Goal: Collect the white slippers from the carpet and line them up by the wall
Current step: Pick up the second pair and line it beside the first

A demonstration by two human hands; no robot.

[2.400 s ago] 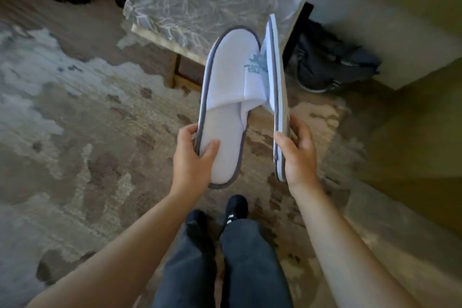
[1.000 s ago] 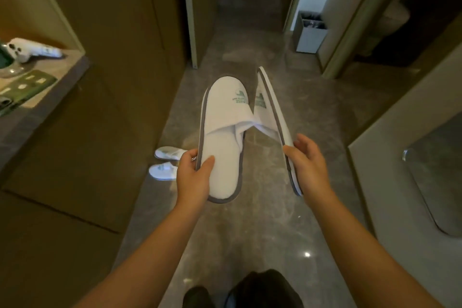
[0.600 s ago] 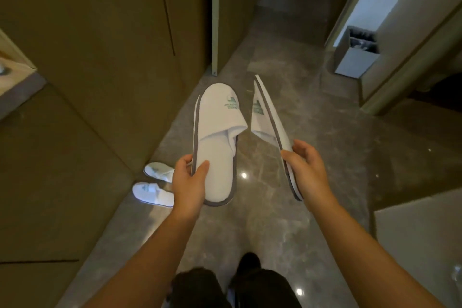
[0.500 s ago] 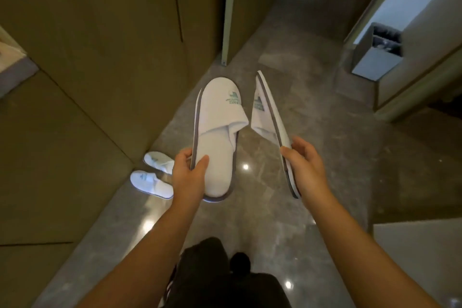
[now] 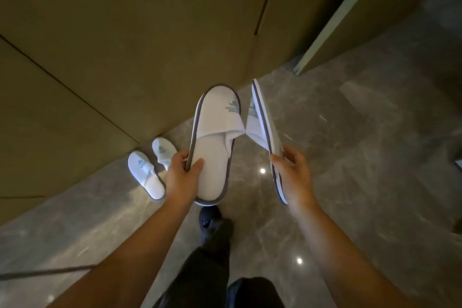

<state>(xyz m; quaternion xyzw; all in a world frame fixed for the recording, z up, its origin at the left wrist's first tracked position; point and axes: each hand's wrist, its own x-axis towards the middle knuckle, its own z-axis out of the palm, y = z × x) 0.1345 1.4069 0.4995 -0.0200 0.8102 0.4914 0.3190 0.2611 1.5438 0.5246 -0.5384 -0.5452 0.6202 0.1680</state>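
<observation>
We carry one grey-trimmed white cloth slipper pinched in our left hand, its edge-on mate in our right hand. Next: lowering both beside the white floor pair left of our grip, along the olive panelled wall.

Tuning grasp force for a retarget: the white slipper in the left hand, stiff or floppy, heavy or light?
Probably light: the left hand pinches the left-hand slipper by one heel edge only, yet it stands upright. Likely semi-floppy: the sole looks thin, and the upper's open edge curls loosely. The right hand holds the other slipper edge-on the same way, so a gentle pinch seems enough.
</observation>
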